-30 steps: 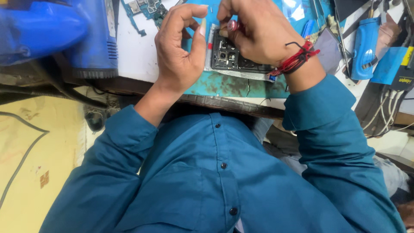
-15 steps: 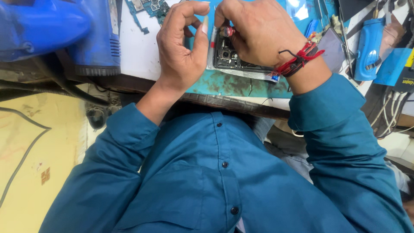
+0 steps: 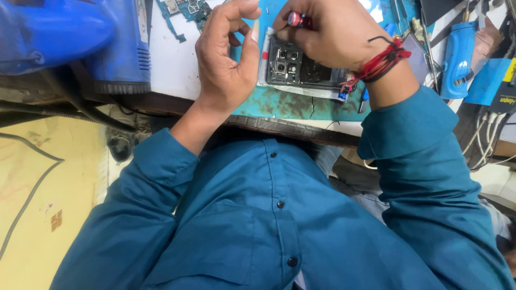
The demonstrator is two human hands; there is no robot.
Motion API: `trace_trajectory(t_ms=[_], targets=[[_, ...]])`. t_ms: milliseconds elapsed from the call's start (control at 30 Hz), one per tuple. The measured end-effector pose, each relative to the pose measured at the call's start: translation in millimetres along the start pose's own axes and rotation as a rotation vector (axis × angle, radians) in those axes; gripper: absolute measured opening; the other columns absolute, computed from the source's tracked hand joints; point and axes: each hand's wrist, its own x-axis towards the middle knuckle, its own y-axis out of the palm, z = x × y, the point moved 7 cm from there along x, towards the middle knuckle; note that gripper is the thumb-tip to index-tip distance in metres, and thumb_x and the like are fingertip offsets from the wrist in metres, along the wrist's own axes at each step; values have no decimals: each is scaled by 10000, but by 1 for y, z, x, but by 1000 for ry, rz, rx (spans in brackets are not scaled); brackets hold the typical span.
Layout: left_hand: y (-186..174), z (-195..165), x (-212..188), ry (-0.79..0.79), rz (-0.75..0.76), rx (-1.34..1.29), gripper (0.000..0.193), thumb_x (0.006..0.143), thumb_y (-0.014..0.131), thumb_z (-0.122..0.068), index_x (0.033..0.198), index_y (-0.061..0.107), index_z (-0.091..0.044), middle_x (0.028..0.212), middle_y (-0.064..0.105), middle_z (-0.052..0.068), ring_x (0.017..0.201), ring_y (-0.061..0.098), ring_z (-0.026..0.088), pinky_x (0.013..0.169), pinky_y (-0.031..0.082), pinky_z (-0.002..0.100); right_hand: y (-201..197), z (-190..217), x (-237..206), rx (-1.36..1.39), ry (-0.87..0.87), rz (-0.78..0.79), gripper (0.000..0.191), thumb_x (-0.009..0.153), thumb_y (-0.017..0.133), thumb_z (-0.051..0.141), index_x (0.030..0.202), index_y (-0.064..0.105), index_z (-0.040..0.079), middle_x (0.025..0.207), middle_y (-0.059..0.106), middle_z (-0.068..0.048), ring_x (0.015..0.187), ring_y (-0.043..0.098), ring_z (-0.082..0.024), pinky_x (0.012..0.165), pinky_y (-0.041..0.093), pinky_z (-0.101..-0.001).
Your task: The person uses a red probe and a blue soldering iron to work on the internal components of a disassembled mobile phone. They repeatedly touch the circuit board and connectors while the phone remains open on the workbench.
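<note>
Blue heat gun (image 3: 80,43) far left on the bench. Circuit board (image 3: 183,13) far, just left of the left hand (image 3: 226,64). Left hand half-curled, holding nothing, thumb at the opened phone's (image 3: 301,70) left edge. Phone lies on a teal mat (image 3: 279,107). Right hand (image 3: 333,32) pinches a red-tipped tool (image 3: 294,19) over the phone.

Repair workshop: circuit board (image 3: 183,13), cluttered workbench (image 3: 172,64).

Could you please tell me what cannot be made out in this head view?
- Tool tip: only a red end shows; right hand covers the rest.
- Opened phone: its right part is under that hand.
- Left hand fingertips: near the top edge; contact with the phone unclear.
- Circuit board: cut off by the top edge.
</note>
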Motion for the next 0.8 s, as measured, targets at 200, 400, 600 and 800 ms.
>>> trace_trajectory(t_ms=[200,400,600,800], targets=[[9,2,7,16,10,9,399,1062,641,64,1398,532,-123,1200,720,25,1002,712,116,769,511,242,-32,4,-15,149,-40,-222,48,1095,612,-30,1103,660,-32,995,695,-72,904,649,-131,824,522,-292],[7,2,7,-4,12,10,407,1066,636,66,1408,518,-119,1215,726,38,1000,710,115,779,528,238,-36,1,-29,137,116,-432,123,1122,706,47,1014,677,-3,815,622,-42,733,551,-118,659,429,-310],[13,-15,5,13,88,344,521,976,709,-17,1436,475,-86,1250,714,46,1092,656,199,1007,455,372,-17,-9,-13,-194,30,-355,70,985,751,56,1045,720,37,860,683,-99,729,659,-230,642,496,-354],[12,-22,-2,-14,177,442,531,918,688,-24,1414,511,-88,1123,733,9,1121,645,222,1046,387,425,-5,-7,-9,-191,51,-278,110,935,743,55,1044,743,61,890,701,-114,767,684,-284,673,518,-392]])
